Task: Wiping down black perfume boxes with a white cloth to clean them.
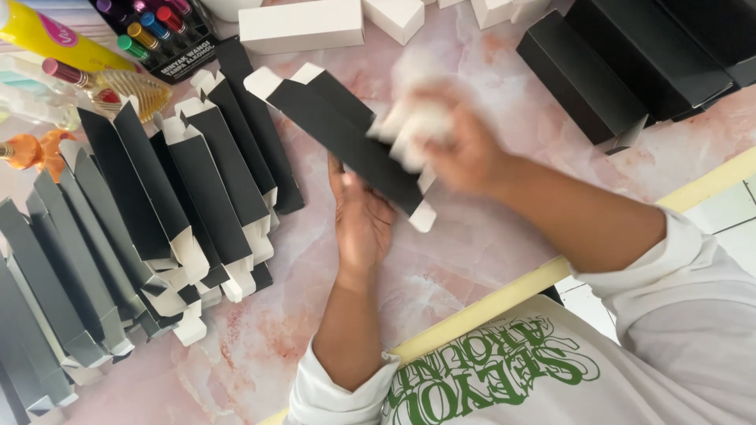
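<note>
The left hand (362, 216) gripped a long black carton (346, 142) from beneath; the blurred right hand (453, 145) clasped its far side. Left of it lay many flat cartons (157, 212); assembled boxes (606, 63) stood beyond the right hand.

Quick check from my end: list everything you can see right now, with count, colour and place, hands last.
held carton: one, black with white flaps, centre, tilted above the table
flat cartons: a row, too overlapped to count, black and grey with white flaps, left
assembled black boxes: several, top right
white boxes: several, top edge
small bottles: several with coloured caps, in a black tray, top left
yellow tube: one, top left corner
table: one, pink marbled top with a yellow edge
left hand: under the held carton
right hand: blurred, at the carton's side, holding something white
</note>
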